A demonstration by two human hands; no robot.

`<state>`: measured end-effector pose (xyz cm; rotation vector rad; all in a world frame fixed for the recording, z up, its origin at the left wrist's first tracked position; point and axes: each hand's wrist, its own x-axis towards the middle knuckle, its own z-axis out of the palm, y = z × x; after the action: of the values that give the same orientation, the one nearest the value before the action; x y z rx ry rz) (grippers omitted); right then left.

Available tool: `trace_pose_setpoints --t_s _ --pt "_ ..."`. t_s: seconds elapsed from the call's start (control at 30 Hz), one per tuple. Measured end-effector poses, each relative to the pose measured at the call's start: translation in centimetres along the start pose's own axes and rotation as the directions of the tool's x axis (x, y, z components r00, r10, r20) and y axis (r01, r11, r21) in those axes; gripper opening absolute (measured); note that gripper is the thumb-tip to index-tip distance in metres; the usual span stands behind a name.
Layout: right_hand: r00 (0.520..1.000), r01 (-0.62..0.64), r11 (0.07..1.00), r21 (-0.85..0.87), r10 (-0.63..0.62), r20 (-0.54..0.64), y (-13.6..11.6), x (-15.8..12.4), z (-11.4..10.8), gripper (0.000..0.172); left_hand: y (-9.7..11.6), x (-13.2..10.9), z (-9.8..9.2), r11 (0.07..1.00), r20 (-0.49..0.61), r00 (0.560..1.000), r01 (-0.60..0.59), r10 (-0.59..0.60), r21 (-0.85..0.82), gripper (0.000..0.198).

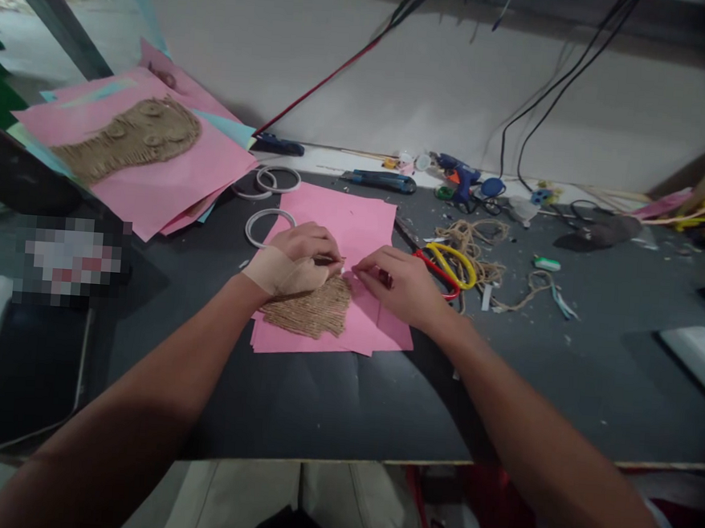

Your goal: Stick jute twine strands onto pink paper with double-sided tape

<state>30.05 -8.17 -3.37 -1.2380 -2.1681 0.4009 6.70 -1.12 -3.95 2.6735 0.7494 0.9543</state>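
Pink paper sheets (338,207) lie stacked on the dark table (294,405), with rows of brown jute twine (309,313) laid side by side over their lower half. My left hand (301,256), a beige bandage around its wrist and thumb base, rests on the twine's upper edge with thumb and fingers pinched together. Facing it from the right, my right hand (403,284) is also closed in a pinch above the paper. A small whitish bit shows between the two sets of fingertips; what either hand grips is too small to name. Scissors (458,263) with red and yellow handles lie beyond my right hand.
Left, a twine-covered piece (150,133) tops a paper pile. White rings (264,227) lie beside the pink sheets. Behind are a blue utility knife (382,181) and a blue glue gun (459,173). Loose twine (472,240) tangles at right; a phone-like slab (699,361) sits farther right.
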Motion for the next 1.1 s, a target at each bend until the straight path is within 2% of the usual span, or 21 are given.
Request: trace_pose_setpoints --t_s 0.27,0.4,0.6,0.8,0.97,1.1 --pt "0.990 -0.007 1.000 -0.015 0.005 -0.140 0.5 0.5 1.5 0.006 -0.6 0.0 0.5 0.991 -0.031 0.995 0.090 -0.093 -0.100 0.009" --pt "0.993 -0.006 1.000 -0.006 0.005 -0.114 0.3 0.8 1.8 0.006 -0.6 0.2 0.5 0.973 -0.022 0.986 0.157 -0.163 -0.167 0.006" --pt "0.989 -0.086 0.995 0.049 0.092 -0.115 -0.1 1.5 1.9 0.003 -0.7 0.3 0.2 0.954 0.047 0.972 0.236 -0.231 -0.186 0.005" --pt "0.989 -0.147 0.989 0.019 0.147 -0.024 -0.6 2.7 1.5 0.012 -0.4 0.3 0.1 0.940 0.063 0.960 0.281 -0.274 -0.194 0.012" --pt "0.993 -0.079 0.996 -0.030 0.082 0.090 -0.8 3.7 0.7 0.013 -0.5 0.3 0.1 0.942 0.066 0.958 0.287 -0.279 -0.174 0.019" --pt "0.993 -0.071 0.996 -0.058 0.076 0.096 -1.2 3.6 0.6 0.014 -0.7 0.3 0.2 0.950 0.066 0.966 0.259 -0.251 -0.176 0.017"
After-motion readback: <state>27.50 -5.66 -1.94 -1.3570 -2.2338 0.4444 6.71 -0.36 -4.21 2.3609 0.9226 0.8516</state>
